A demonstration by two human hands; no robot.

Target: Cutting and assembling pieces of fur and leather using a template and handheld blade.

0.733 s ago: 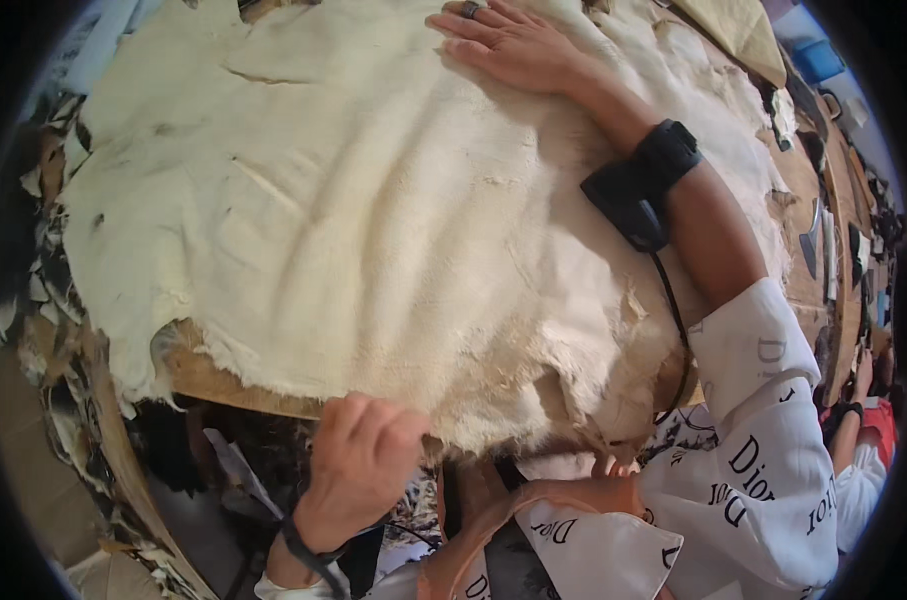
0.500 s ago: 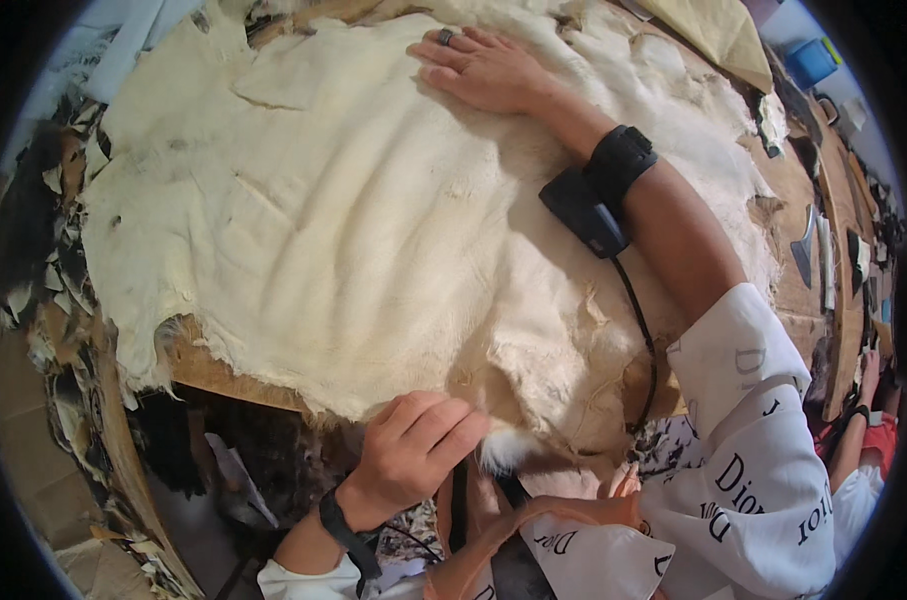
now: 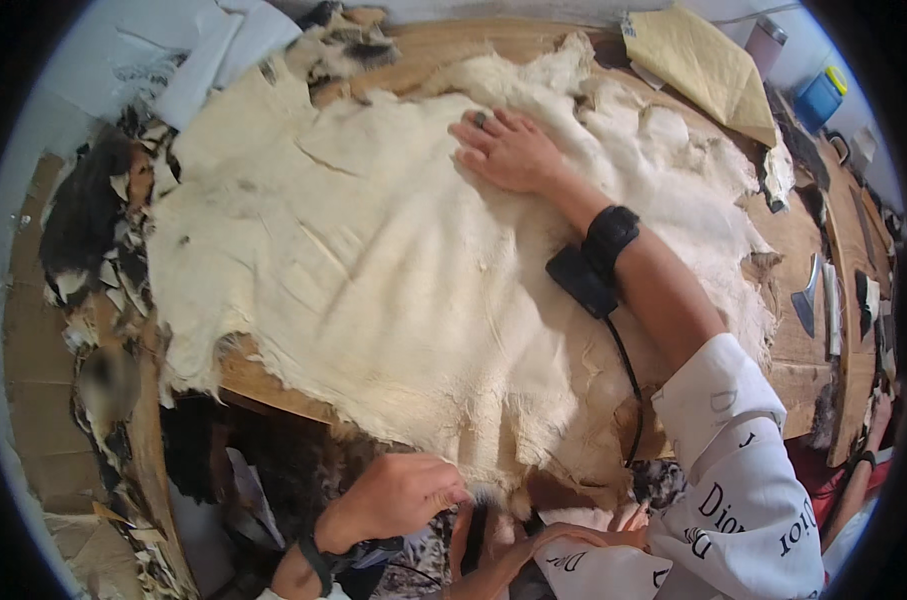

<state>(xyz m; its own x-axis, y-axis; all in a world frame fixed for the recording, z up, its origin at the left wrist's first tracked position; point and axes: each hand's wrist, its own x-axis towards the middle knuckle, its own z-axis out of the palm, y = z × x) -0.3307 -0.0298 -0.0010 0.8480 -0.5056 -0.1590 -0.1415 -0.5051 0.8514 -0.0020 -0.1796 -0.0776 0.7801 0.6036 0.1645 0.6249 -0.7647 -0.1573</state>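
Observation:
A large cream hide [image 3: 353, 240] with ragged edges and soft folds is spread over a wooden table [image 3: 813, 340]. My right hand [image 3: 508, 150], a dark ring on one finger, lies open on the hide's upper middle. My left hand [image 3: 403, 495] is low in the picture at the hide's near edge, knuckles up and fingers curled in; whatever those fingertips hold is too hidden to make out. Black devices are strapped to both my wrists, with a cable trailing from the right one [image 3: 583, 280] across the hide.
Dark fur scraps [image 3: 93, 200] line the left, beside cardboard [image 3: 43, 420]. White sheets [image 3: 198, 65] and yellow paper [image 3: 693, 60] lie at the back, near a blue container [image 3: 818, 100]. A metal blade tool [image 3: 803, 305] lies right; another person's arm [image 3: 858, 470] shows at the far right.
The view has shifted, revealing more of the table's back, and the hide appears lower. My left hand has turned and drawn slightly down at the near edge. My right hand still rests flat.

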